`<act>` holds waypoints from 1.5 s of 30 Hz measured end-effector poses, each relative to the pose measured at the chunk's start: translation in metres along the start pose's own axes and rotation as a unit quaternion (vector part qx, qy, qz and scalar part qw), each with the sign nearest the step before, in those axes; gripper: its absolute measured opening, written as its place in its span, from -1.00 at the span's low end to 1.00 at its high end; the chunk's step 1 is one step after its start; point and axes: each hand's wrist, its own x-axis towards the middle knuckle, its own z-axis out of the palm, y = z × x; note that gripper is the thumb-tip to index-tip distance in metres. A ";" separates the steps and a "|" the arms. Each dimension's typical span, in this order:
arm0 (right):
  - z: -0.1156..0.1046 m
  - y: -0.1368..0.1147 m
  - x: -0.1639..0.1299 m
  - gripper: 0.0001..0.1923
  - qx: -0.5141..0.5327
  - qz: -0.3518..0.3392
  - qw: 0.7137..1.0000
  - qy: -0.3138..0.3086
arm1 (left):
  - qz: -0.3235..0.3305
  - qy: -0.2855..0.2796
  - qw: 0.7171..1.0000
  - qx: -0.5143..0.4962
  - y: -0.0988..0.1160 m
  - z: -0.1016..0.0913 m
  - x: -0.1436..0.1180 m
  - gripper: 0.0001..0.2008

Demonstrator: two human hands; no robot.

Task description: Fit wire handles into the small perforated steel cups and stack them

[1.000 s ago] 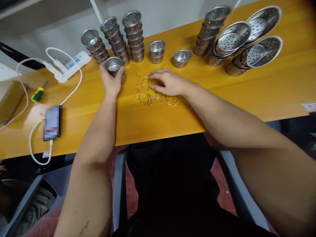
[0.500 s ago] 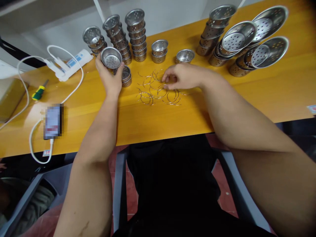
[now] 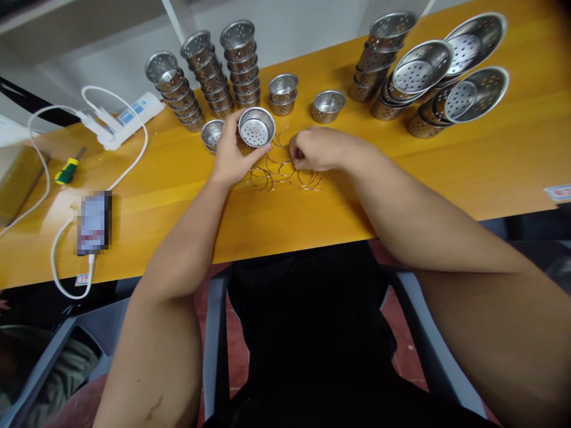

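My left hand (image 3: 234,156) is closed around a small perforated metal cup (image 3: 256,127), raised and tilted so that its holed bottom faces me. Thin wire rings (image 3: 263,178), open and loosely tangled, lie on the table between my hands. Over their right side, my right hand (image 3: 312,148) is closed, its fingertips pinched together at the wires; whether a wire is between them is hidden. Just behind my left hand stands another small cup (image 3: 212,134). A single cup (image 3: 328,107) and a short stack of cups (image 3: 283,94) stand beyond my right hand.
Tall cup stacks (image 3: 239,65) line the back left of the table (image 3: 285,229). Wider perforated bowls (image 3: 414,77) are stacked at the back right. A power strip (image 3: 136,122), cables, a screwdriver (image 3: 68,171) and a phone (image 3: 93,223) lie on the left.
My left hand has carried the cup rightward, from beside the stacks to near the wire rings. My right hand's fingers have closed over the wires.
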 end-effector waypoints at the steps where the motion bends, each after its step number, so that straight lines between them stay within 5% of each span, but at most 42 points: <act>1: 0.001 -0.001 0.000 -0.87 0.003 -0.001 1.000 0.001 | -0.001 0.001 1.000 -0.001 -0.003 -0.002 0.000 0.29; 14: -0.003 0.011 -0.004 -0.87 0.197 -0.061 0.973 0.103 | 0.007 -0.005 1.000 -0.014 -0.016 0.001 -0.003 0.29; 22: 0.005 0.009 0.004 -0.09 0.261 0.001 0.953 0.153 | 0.015 -0.019 0.998 -0.054 -0.032 0.006 -0.003 0.31; 27: 0.004 0.005 0.006 0.17 0.330 0.011 0.933 0.139 | 0.012 -0.023 0.996 -0.080 -0.035 0.006 0.001 0.29; 34: 0.021 0.012 0.025 -0.15 0.359 0.022 0.919 0.163 | -0.064 -0.048 0.974 -0.214 -0.021 0.002 -0.003 0.14; 38: 0.039 0.016 0.044 -0.57 0.500 -0.018 0.846 0.185 | -0.059 -0.028 0.972 -0.226 -0.028 0.013 -0.003 0.36; 41: 0.048 0.019 0.052 -0.58 0.567 -0.078 0.797 0.192 | -0.027 -0.001 0.976 -0.215 -0.046 0.023 -0.002 0.38; 45: 0.051 0.028 0.053 -0.44 0.580 -0.121 0.779 0.205 | 0.020 -0.003 0.978 -0.209 -0.068 0.025 0.001 0.31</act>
